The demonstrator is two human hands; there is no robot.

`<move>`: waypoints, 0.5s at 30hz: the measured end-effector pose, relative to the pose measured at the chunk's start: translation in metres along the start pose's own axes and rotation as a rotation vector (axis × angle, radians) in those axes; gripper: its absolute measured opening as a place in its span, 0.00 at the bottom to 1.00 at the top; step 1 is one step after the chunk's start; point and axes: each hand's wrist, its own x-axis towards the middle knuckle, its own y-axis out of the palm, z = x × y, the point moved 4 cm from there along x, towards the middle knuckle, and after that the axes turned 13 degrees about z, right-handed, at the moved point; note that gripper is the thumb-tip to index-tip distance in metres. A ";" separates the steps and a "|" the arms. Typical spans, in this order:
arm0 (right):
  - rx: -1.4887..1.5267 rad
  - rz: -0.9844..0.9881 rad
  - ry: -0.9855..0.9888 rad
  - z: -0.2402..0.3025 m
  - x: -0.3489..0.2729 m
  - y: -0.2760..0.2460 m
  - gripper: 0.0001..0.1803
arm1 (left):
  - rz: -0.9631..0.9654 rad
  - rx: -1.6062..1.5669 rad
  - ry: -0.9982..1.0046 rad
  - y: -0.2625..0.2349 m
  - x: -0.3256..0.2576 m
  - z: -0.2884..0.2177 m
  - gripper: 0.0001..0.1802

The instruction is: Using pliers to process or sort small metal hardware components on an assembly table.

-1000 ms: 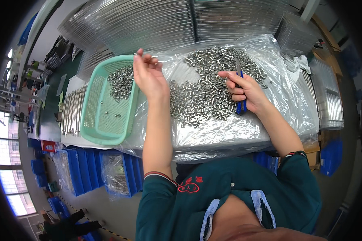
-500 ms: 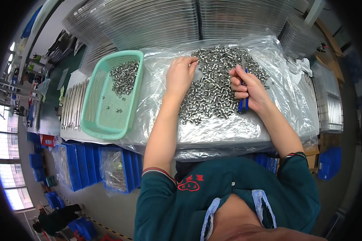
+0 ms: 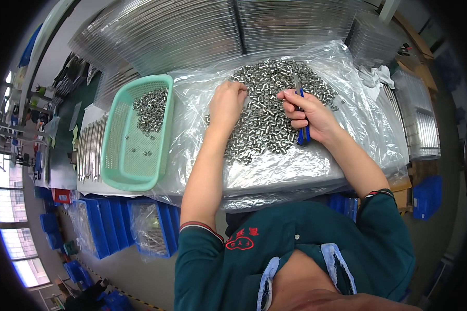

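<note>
A heap of small shiny metal ring-like fittings [image 3: 264, 122] is spread over clear plastic sheeting on the table before me. At the heap's left edge is my left hand [image 3: 228, 101], palm down, its fingers curled together; anything in its fingertips is hidden. My right hand [image 3: 308, 116] wraps round what looks like a utility knife [image 3: 304, 133] with a blue handle, held above the heap's right side. Its narrow grey blade points away from me, past my thumb. Left of the sheeting stands a mint-green plastic basket [image 3: 108, 150] with more metal fittings [image 3: 151, 109] toward its far end.
Stacks of clear plastic trays [image 3: 296, 31] line the table's back. Metal rods [image 3: 92, 147] lie left of the basket; a white cloth [image 3: 376, 76] and more clear trays [image 3: 420, 114] are on the right. Blue bins [image 3: 109, 225] stand below the table's front edge.
The view has shifted slightly, so the table and basket sit a little differently. My left fingers have curled in closer at the heap's edge. My right hand still grips the utility knife.
</note>
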 end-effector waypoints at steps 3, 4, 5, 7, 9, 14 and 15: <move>-0.021 0.001 -0.002 0.001 0.000 0.000 0.12 | 0.060 -0.546 0.077 -0.008 0.004 -0.014 0.08; -0.038 0.005 0.002 0.000 0.000 0.000 0.13 | 0.126 -0.757 0.143 -0.006 0.005 -0.019 0.10; -0.055 0.007 0.007 0.000 0.000 0.000 0.15 | 0.133 -0.759 0.150 -0.006 0.003 -0.023 0.10; -0.042 0.018 0.004 -0.001 0.000 -0.001 0.12 | 0.302 -1.136 0.105 -0.001 -0.002 -0.033 0.10; -0.043 -0.009 -0.003 -0.002 0.001 -0.003 0.08 | 0.349 -1.209 0.121 0.001 -0.006 -0.041 0.10; -0.032 0.017 -0.003 -0.002 0.001 -0.005 0.08 | 0.410 -1.241 0.164 0.005 -0.007 -0.048 0.10; -0.031 0.015 -0.005 -0.002 0.000 -0.005 0.08 | 0.390 -1.233 0.200 0.004 -0.007 -0.049 0.11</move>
